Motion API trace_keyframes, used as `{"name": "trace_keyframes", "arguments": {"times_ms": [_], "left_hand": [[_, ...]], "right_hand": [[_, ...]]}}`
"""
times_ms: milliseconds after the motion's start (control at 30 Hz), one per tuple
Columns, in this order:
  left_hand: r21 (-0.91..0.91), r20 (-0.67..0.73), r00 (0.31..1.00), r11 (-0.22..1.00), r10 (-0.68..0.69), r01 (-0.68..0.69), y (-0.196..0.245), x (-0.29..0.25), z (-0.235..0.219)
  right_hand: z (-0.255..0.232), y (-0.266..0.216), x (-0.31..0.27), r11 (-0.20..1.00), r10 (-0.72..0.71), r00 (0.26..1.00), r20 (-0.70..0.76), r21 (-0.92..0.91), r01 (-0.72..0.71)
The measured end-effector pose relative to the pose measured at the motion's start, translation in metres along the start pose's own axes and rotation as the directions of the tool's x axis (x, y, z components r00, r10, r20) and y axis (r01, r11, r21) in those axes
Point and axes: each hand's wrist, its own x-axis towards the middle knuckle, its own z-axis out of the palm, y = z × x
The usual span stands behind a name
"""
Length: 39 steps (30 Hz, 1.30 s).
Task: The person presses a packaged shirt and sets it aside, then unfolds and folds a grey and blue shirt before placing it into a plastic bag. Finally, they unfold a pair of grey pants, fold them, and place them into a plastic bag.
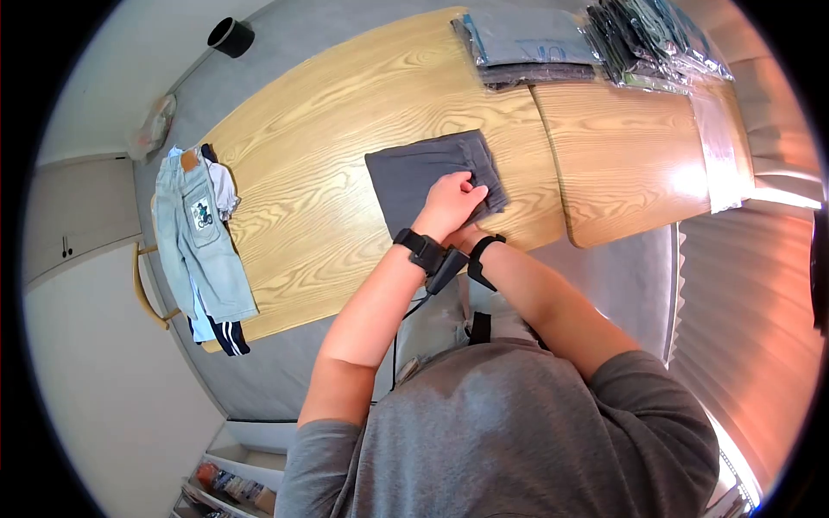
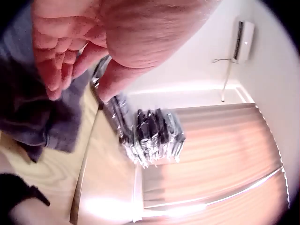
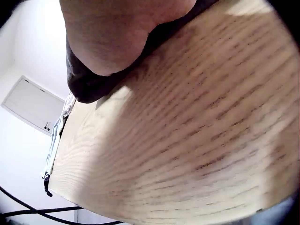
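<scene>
A dark grey folded garment (image 1: 401, 177) lies on the wooden table, its layered edges bunched at the right side. My left hand (image 1: 451, 203) is over those layered edges. In the left wrist view, its loosely bent fingers (image 2: 54, 77) hang beside the dark cloth (image 2: 35, 101), with a gap between them and the thumb (image 2: 112, 84). My right hand (image 1: 467, 235) is low at the garment's near edge, mostly covered by the left hand and wrist. The right wrist view shows the heel of the right hand (image 3: 108, 42) against the dark cloth (image 3: 84, 84); its fingers are hidden.
Light blue jeans (image 1: 203, 233) lie with other clothes at the table's left end. Plastic-bagged garments (image 1: 535, 39) and a bagged stack (image 1: 648, 43) are at the far right. A second tabletop (image 1: 630, 155) adjoins on the right. A black bin (image 1: 230, 38) stands beyond the table.
</scene>
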Motion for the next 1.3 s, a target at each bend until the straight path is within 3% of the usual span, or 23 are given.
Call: {"name": "trace_keyframes", "arguments": {"times_ms": [33,67,100,133,200,233,267,333,367,433,500,533,600,633,700,833,900,933,1000,1033,1100,1267,1300], "left_hand": [[-0.069,-0.033,0.999,0.998,0.008,-0.010,-0.009,0.000,0.001],[-0.063,-0.159,0.984,0.993,0.086,-0.097,-0.014,-0.004,-0.004],[-0.052,-0.190,0.971,0.986,0.144,-0.157,-0.024,-0.008,-0.016],[-0.039,-0.222,0.954,0.975,0.203,-0.217,-0.034,-0.012,-0.028],[0.015,-0.194,0.946,0.965,0.261,-0.263,-0.051,-0.027,-0.049],[0.066,-0.150,0.959,0.971,0.239,-0.231,-0.059,-0.033,-0.054],[0.069,-0.148,0.959,0.969,0.244,-0.236,-0.066,-0.038,-0.052],[0.437,-0.056,0.887,0.810,0.458,-0.391,-0.076,-0.043,-0.052],[0.478,0.054,0.929,0.807,0.367,-0.347,-0.074,-0.048,-0.050],[0.559,0.077,0.922,0.749,0.380,-0.355,-0.077,-0.052,-0.039],[0.652,0.088,0.928,0.683,0.362,-0.329,-0.094,-0.048,-0.023],[0.647,0.083,0.926,0.687,0.368,-0.331,-0.095,-0.047,-0.019],[0.729,0.057,0.937,0.627,0.344,-0.274,-0.095,-0.046,-0.013],[0.727,0.050,0.936,0.629,0.349,-0.273,-0.095,-0.046,-0.011],[0.741,0.031,0.942,0.625,0.334,-0.246,-0.096,-0.044,-0.009],[0.749,-0.009,0.927,0.617,0.374,-0.241,-0.102,-0.042,-0.004],[0.760,-0.005,0.938,0.611,0.348,-0.222,-0.100,-0.043,-0.004],[0.767,-0.004,0.940,0.605,0.342,-0.217,-0.099,-0.042,-0.003],[0.776,-0.005,0.942,0.595,0.335,-0.208,-0.099,-0.041,-0.002],[0.773,0.003,0.951,0.603,0.309,-0.198,-0.098,-0.041,-0.003],[0.783,0.001,0.956,0.595,0.293,-0.183,-0.098,-0.041,-0.001],[0.799,-0.046,0.978,0.595,0.202,-0.085,-0.095,-0.036,0.008],[0.803,-0.061,0.983,0.593,0.172,-0.054,-0.089,-0.036,0.010]], "right_hand": [[0.011,-0.049,-0.010,0.912,-0.048,0.999,0.004,-0.408,0.045],[0.019,-0.079,-0.014,0.664,-0.089,0.996,0.027,-0.743,0.079],[0.012,-0.064,-0.008,0.373,-0.189,0.975,0.116,-0.910,0.181],[0.018,-0.093,-0.013,0.441,-0.166,0.983,0.084,-0.885,0.150],[0.024,-0.103,-0.015,0.442,-0.256,0.964,0.073,-0.878,0.184],[0.028,-0.119,-0.022,0.611,-0.275,0.960,0.057,-0.761,0.220],[0.029,-0.116,-0.030,0.610,-0.280,0.958,0.054,-0.761,0.221],[0.025,-0.104,-0.049,0.255,-0.347,0.924,0.163,-0.931,0.260],[0.020,-0.109,-0.070,0.238,-0.334,0.916,0.225,-0.920,0.312],[0.002,-0.131,-0.095,0.205,-0.311,0.902,0.299,-0.906,0.371],[-0.010,-0.149,-0.105,0.246,-0.132,0.971,0.201,-0.942,0.229],[-0.006,-0.160,-0.098,0.237,-0.128,0.971,0.202,-0.944,0.228],[-0.001,-0.178,-0.068,-0.127,-0.430,0.898,0.089,-0.991,0.038],[-0.009,-0.172,-0.058,-0.135,-0.431,0.897,0.096,-0.990,0.041],[-0.023,-0.144,-0.036,-0.099,-0.361,0.930,-0.062,-0.990,-0.104],[-0.031,-0.138,-0.034,-0.065,-0.373,0.926,-0.064,-0.993,-0.095],[-0.036,-0.142,-0.033,0.024,-0.286,0.958,-0.036,-0.999,-0.031],[-0.036,-0.148,-0.035,-0.002,-0.307,0.950,-0.049,-0.999,-0.052],[-0.041,-0.164,-0.039,0.108,-0.164,0.986,-0.028,-0.994,-0.010],[-0.049,-0.178,-0.045,0.080,-0.192,0.980,-0.047,-0.996,-0.032],[-0.069,-0.205,-0.061,0.275,-0.361,0.930,-0.069,-0.961,0.035],[-0.192,-0.232,-0.126,0.121,-0.569,0.817,-0.096,-0.992,-0.032],[-0.224,-0.232,-0.142,0.102,-0.569,0.808,-0.152,-0.988,-0.114]]}}
